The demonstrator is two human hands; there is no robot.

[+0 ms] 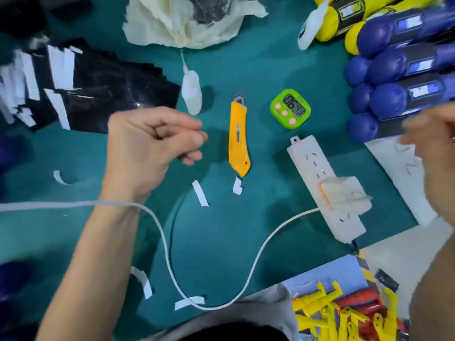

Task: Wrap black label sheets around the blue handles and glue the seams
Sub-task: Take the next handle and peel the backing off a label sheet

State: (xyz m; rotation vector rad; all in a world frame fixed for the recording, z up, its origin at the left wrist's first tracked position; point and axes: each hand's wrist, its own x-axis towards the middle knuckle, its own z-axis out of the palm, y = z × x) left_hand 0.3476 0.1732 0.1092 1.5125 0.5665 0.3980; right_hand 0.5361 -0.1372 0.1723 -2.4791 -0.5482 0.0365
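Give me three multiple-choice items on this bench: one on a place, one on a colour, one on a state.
1. Where does the timer lie?
A) on the black sheets
B) between the knife and the blue handles
C) inside the white bag

2. What colour is the knife's body?
A) red
B) green
C) orange-yellow

3. What state is the power strip in?
A) one white adapter plugged in
B) all sockets free
C) lying under a cloth

Answers: B, the timer has the knife on one side and the stacked handles on the other; C, the body is orange-yellow with a grey blade tip; A, a single adapter sits in the strip.
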